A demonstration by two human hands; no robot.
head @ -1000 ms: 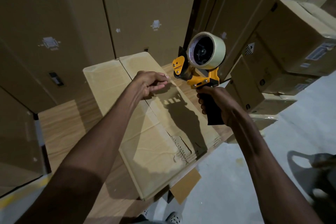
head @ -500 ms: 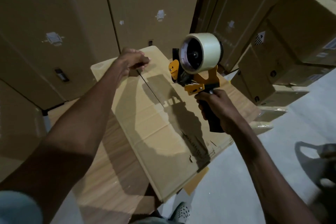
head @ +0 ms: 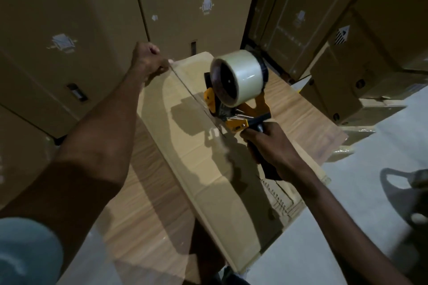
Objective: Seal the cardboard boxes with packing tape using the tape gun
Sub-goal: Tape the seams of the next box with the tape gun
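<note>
A flat cardboard box (head: 192, 146) lies on a wood-grain surface, its centre seam running from the far edge toward me. My left hand (head: 148, 60) is at the box's far edge, fingers curled and pinching the end of the clear tape down at the seam. My right hand (head: 273, 148) grips the black handle of the yellow tape gun (head: 234, 99). The gun carries a roll of clear tape (head: 240, 76), and its front end sits low on the seam near the box's middle.
Tall cardboard boxes (head: 69, 18) stand close behind the wood-grain surface (head: 148, 210). More stacked boxes (head: 370, 53) sit at the right. Grey floor (head: 347, 203) lies to the right, with a dark blurred object (head: 407, 194) at the right edge.
My left hand has carried the tape end from mid-box to the far edge. The tape gun has come down onto the seam, and the view has moved closer.
</note>
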